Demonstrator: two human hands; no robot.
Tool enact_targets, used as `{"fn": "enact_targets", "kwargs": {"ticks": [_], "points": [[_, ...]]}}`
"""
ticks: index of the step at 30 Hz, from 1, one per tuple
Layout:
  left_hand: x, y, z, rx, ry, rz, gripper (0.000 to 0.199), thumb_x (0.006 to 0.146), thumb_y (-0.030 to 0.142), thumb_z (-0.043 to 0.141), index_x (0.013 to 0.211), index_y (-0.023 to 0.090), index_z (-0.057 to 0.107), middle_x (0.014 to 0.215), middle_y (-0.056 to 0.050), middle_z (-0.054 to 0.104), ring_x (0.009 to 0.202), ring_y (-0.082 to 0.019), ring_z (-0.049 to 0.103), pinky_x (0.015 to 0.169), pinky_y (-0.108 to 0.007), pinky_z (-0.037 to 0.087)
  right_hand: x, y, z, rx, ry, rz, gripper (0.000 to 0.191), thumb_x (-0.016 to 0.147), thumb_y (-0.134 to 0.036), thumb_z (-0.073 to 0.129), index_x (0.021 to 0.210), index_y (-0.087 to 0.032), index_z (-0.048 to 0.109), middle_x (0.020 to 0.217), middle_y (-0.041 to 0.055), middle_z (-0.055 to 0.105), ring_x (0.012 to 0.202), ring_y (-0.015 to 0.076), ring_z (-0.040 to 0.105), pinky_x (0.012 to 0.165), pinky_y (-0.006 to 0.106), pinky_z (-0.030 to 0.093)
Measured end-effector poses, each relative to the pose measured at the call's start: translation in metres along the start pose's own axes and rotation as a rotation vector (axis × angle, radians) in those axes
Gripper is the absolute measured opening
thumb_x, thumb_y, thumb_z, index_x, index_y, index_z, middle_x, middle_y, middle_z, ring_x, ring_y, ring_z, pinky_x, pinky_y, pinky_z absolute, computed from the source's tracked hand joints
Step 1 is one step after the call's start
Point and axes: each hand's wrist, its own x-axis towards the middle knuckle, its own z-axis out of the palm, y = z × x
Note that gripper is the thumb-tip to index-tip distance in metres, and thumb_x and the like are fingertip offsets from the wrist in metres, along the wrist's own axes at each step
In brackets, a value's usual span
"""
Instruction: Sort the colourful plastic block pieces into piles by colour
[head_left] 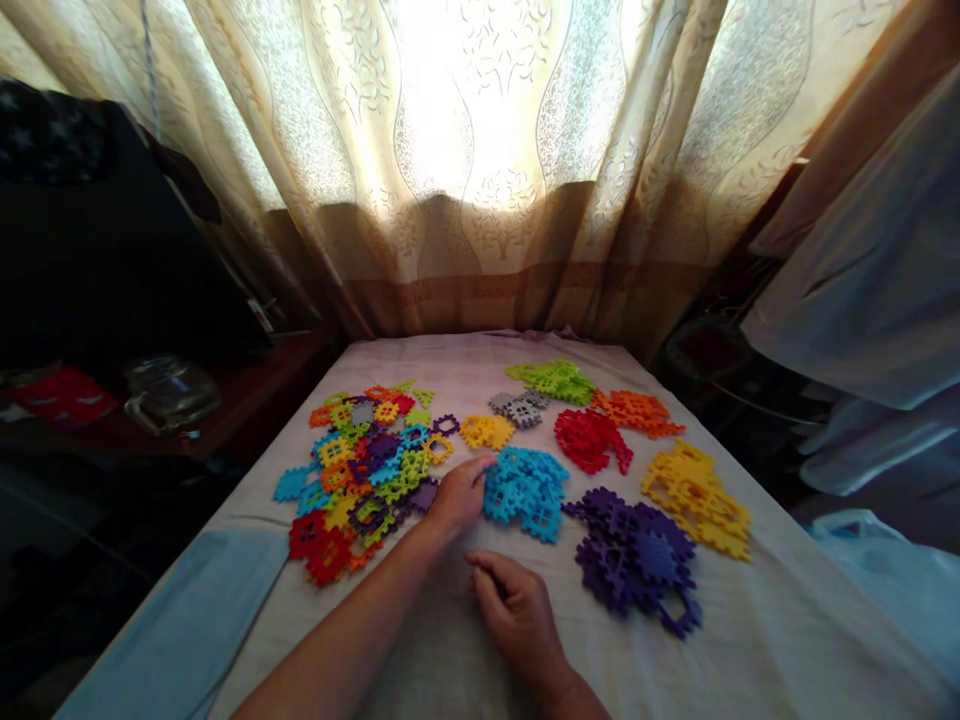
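My left hand point(459, 497) reaches to the left edge of a heap of light blue interlocking toy pieces point(527, 485) and touches it. Its fingertips are partly hidden, so whether they grip a piece cannot be made out. Nearer to me, my right hand point(517, 605) rests low over the sheet with its fingers curled in, and nothing shows in them. To its right lies a purple heap point(637, 555) of the same toothed pieces. On the left of my left forearm spreads a mixed-colour pile point(367, 470). A small yellow group point(487, 432) sits just beyond my left hand.
Farther back are grey point(520, 407), lime green point(555, 380), red point(592, 440) and orange point(637, 412) heaps. A larger yellow heap point(697, 497) lies at right. A folded light blue cloth point(187, 610) covers the left front edge; a plastic bag point(877, 570) is at right.
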Motion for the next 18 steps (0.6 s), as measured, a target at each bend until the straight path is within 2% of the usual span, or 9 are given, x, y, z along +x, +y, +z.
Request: {"fn": "enact_targets", "kwargs": {"ticks": [4,9,13,15,18], "points": [[-0.004,-0.007,-0.026,0.1,0.028,0.004,0.04,0.084,0.013,0.048,0.118,0.023,0.067,0.118,-0.002,0.07,0.108,-0.016,0.065,0.097,-0.028,0.049,0.0,0.0,0.0,0.04,-0.007,0.019,0.026,0.083,-0.022,0.05,0.089,-0.021,0.075,0.066,0.0024,0.072,0.059,0.016,0.068,0.06,0.022,0.056],[-0.008,-0.023,-0.086,0.344,0.107,-0.042,0.032,0.086,0.02,0.049,0.113,0.02,0.068,0.117,-0.007,0.069,0.111,-0.021,0.061,0.1,-0.034,0.045,0.0,0.0,0.0,0.043,-0.021,0.063,0.026,0.083,-0.024,0.051,0.09,-0.019,0.076,0.066,0.0027,0.072,0.06,0.0159,0.069,0.061,0.022,0.055],[-0.011,-0.035,-0.128,0.559,0.125,-0.065,0.025,0.086,0.023,0.05,0.097,0.019,0.072,0.105,-0.01,0.069,0.104,-0.026,0.06,0.097,-0.042,0.043,0.0,0.001,0.0,0.032,-0.037,0.074,0.027,0.082,-0.024,0.051,0.09,-0.018,0.076,0.068,0.0036,0.073,0.062,0.0163,0.07,0.063,0.022,0.055],[-0.013,-0.039,-0.139,0.635,0.087,-0.064,0.022,0.085,0.025,0.052,0.089,0.021,0.073,0.097,-0.009,0.069,0.097,-0.026,0.06,0.092,-0.04,0.044,0.0,0.001,0.0,0.024,-0.037,0.069,0.027,0.082,-0.024,0.051,0.09,-0.019,0.076,0.068,0.0037,0.073,0.063,0.0164,0.07,0.064,0.023,0.055],[-0.018,-0.043,-0.143,0.718,0.037,-0.063,0.019,0.083,0.029,0.057,0.088,0.022,0.074,0.095,-0.007,0.069,0.095,-0.025,0.06,0.088,-0.038,0.044,0.0,0.002,0.0,0.016,-0.036,0.066,0.027,0.082,-0.024,0.051,0.09,-0.019,0.076,0.069,0.004,0.073,0.063,0.0167,0.07,0.064,0.023,0.056]]}}
